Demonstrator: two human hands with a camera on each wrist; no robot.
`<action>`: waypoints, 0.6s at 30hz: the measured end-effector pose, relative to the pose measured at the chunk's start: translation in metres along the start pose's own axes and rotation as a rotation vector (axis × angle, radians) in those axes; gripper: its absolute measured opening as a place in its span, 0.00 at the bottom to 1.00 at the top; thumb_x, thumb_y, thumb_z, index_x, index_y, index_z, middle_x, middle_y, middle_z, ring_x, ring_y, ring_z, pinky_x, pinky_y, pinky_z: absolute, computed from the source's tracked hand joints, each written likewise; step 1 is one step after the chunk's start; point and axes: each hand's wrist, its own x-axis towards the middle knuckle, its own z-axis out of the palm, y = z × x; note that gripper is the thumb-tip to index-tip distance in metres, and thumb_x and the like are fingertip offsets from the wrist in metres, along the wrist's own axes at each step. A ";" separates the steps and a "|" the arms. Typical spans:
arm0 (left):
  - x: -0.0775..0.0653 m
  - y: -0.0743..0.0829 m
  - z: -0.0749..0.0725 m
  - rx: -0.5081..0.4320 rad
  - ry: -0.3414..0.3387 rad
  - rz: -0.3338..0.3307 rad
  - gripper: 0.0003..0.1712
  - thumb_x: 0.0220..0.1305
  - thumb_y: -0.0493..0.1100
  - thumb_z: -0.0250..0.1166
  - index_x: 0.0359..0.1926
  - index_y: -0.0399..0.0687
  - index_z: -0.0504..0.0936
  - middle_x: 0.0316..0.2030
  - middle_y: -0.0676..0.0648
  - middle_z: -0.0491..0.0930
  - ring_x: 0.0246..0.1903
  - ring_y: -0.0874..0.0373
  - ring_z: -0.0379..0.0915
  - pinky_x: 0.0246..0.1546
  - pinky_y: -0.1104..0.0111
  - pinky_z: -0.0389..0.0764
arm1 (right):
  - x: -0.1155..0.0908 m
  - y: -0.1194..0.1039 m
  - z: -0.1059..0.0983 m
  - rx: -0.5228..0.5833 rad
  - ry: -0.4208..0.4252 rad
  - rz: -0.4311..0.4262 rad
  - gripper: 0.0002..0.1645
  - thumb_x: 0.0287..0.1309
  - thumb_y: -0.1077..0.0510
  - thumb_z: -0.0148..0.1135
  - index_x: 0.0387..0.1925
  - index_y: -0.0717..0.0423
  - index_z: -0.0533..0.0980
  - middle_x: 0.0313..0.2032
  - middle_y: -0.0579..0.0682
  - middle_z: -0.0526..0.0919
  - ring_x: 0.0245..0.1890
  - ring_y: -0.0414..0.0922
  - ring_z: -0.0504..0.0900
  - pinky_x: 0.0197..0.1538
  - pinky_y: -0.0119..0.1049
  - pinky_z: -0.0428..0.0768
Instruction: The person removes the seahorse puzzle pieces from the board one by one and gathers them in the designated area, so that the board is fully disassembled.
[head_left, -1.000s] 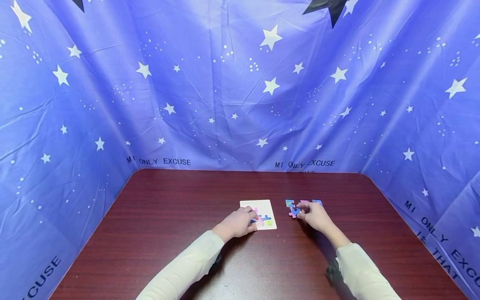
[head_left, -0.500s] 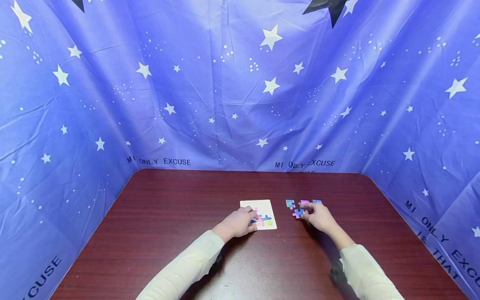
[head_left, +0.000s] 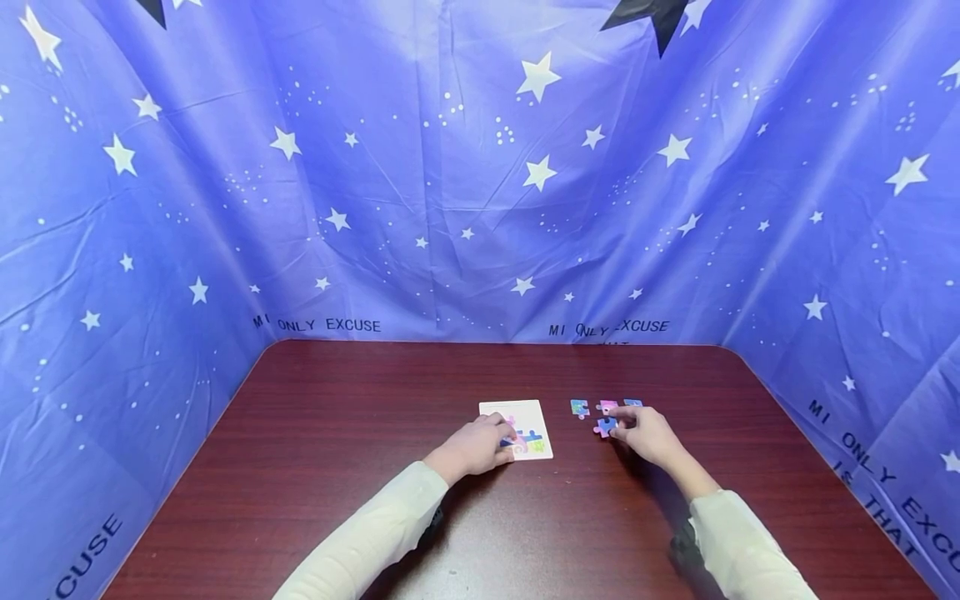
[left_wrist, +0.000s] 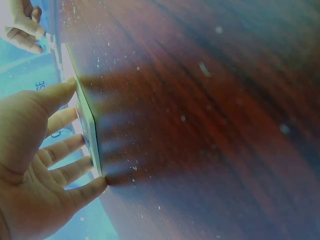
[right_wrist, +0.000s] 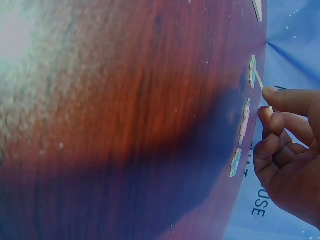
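A white puzzle board (head_left: 534,412) with a colourful picture lies near the middle of the table. My left hand (head_left: 474,446) rests on its left part, covering some of the picture; the left wrist view has the spread fingers touching the board (left_wrist: 86,107). To the right, thumb and index finger of my right hand (head_left: 651,435) pinch a blue and pink puzzle piece (head_left: 603,428). That piece (right_wrist: 258,80) is tilted above the table in the right wrist view. Close behind it lie a blue-green piece (head_left: 579,407), a pink piece (head_left: 607,406) and a blue piece (head_left: 633,402).
The dark red wooden table (head_left: 360,400) has a glossy top with rounded far corners. Blue star-printed cloth (head_left: 420,183) hangs behind it and along both sides.
My right hand has moved a little to the right with the pinched puzzle piece, away from the blue-green piece. My left hand has stayed on the board.
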 end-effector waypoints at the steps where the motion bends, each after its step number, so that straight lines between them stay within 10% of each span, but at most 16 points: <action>1: 0.000 0.000 0.000 0.001 0.000 -0.001 0.17 0.62 0.52 0.61 0.50 0.53 0.79 0.51 0.51 0.74 0.49 0.55 0.73 0.53 0.65 0.73 | 0.000 0.000 -0.001 0.004 -0.006 -0.001 0.17 0.52 0.64 0.62 0.45 0.66 0.78 0.19 0.46 0.72 0.16 0.37 0.68 0.24 0.30 0.65; 18: -0.001 0.001 -0.002 0.008 0.005 0.002 0.17 0.62 0.52 0.61 0.50 0.52 0.79 0.50 0.50 0.75 0.49 0.55 0.73 0.52 0.65 0.74 | -0.003 0.011 -0.005 0.008 -0.006 0.012 0.18 0.52 0.65 0.61 0.47 0.66 0.77 0.19 0.45 0.71 0.18 0.38 0.69 0.25 0.29 0.65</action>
